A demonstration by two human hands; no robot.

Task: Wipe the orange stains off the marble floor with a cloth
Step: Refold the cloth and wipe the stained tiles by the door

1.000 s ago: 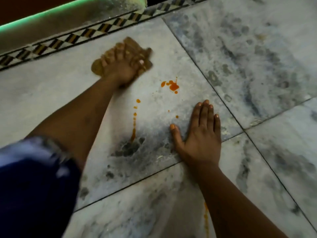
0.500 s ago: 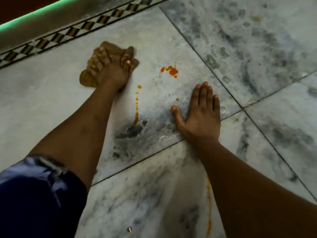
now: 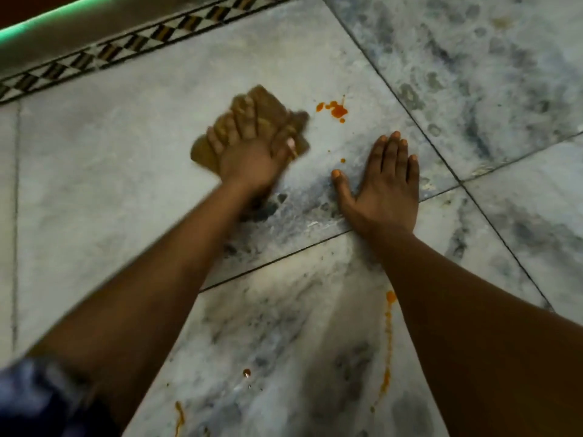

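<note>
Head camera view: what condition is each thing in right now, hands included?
Cloth: brown, crumpled, pressed to the floor under the left hand.
Left hand: fingers spread on the cloth.
Right hand: flat, empty, palm down.
Orange splatter: unwiped, beside the cloth.
Orange streak: unwiped, along the right forearm.
Marble floor: stained.

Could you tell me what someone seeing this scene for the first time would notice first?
Probably the bright orange splatter on the pale marble floor, just right of the brown cloth that the left hand presses down. Next, the right hand lies flat and open on the floor beside it. More orange shows nearer the viewer: a thin streak along the right forearm and a smear at the bottom edge.
</note>
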